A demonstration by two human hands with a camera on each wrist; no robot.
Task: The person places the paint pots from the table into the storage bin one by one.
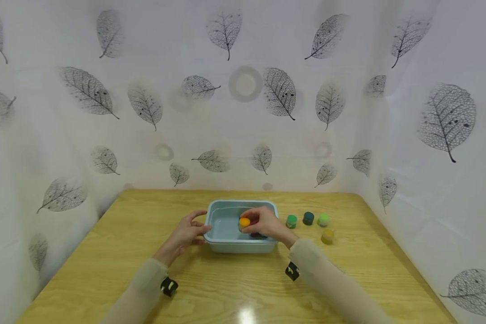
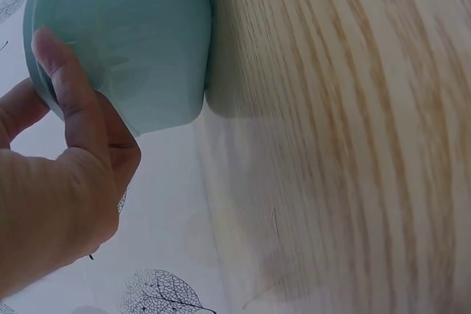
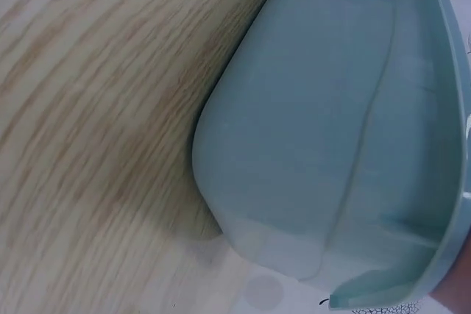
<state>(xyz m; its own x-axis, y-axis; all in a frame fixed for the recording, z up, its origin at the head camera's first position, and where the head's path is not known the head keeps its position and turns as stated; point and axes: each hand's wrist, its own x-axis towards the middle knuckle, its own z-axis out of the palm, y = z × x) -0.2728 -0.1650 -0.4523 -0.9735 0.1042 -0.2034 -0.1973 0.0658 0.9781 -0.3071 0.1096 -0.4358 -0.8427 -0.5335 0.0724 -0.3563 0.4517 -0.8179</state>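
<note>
A light blue plastic basin (image 1: 243, 243) stands on the wooden table. At its left end, my left hand (image 1: 186, 231) grips the rim; the left wrist view shows the thumb (image 2: 66, 82) on the basin's side. My right hand (image 1: 266, 223) reaches over the right part of the basin and pinches a small paint pot with an orange lid (image 1: 244, 222) between thumb and fingers. Dark and reddish things inside the basin are partly hidden beneath this hand. The right wrist view holds mostly the basin's outer wall (image 3: 294, 123), with the hand almost wholly out of sight.
Right of the basin stand several small pots on the table: a green one (image 1: 291, 221), a dark blue one (image 1: 308, 218), a light green one (image 1: 323, 219) and a yellow one (image 1: 327, 236). A leaf-print curtain (image 1: 243, 135) encloses the back and sides of the table.
</note>
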